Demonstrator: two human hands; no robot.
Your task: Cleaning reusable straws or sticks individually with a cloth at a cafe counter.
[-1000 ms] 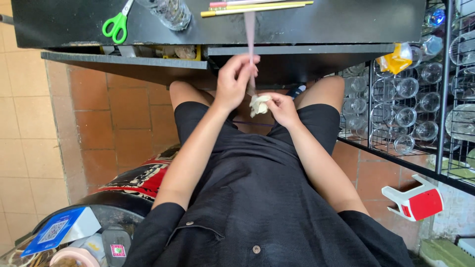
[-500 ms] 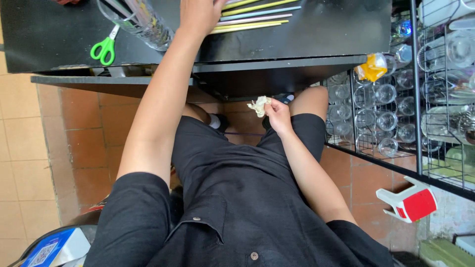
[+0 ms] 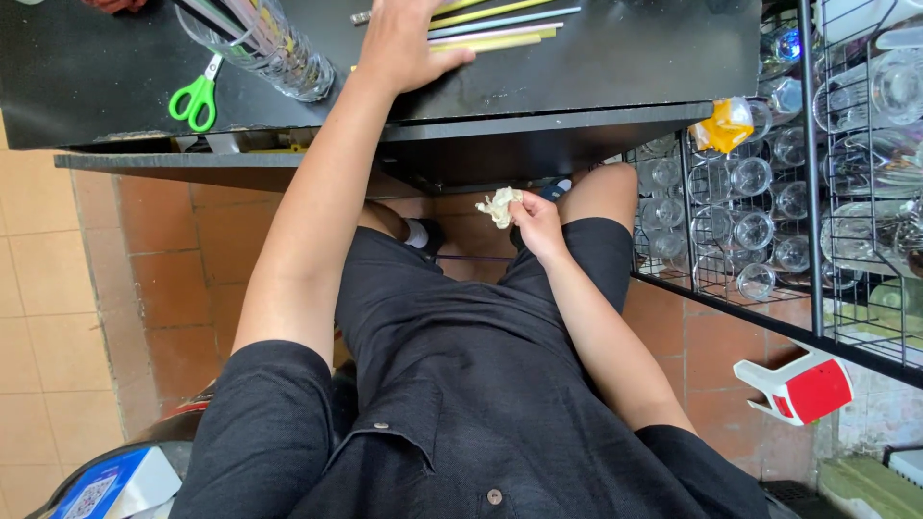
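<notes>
My left hand (image 3: pixel 404 43) rests palm down on the black tabletop (image 3: pixel 625 58), its fingers spread, touching a row of coloured straws (image 3: pixel 500 24). My right hand (image 3: pixel 536 223) stays low between my knees under the table, pinching a crumpled pale paper scrap (image 3: pixel 498 206). I sit in black shirt and shorts.
Green-handled scissors (image 3: pixel 195 96) lie on the table's left part beside a clear glass (image 3: pixel 279 58) holding straws. A wire rack (image 3: pixel 798 173) full of glasses stands to my right, with a yellow packet (image 3: pixel 726 125) on it. A red and white stool (image 3: pixel 798 389) lies on the tile floor.
My left hand rose from my lap, where it held a straw, up onto the tabletop beside the straws. My right hand kept the paper scrap and barely moved.
</notes>
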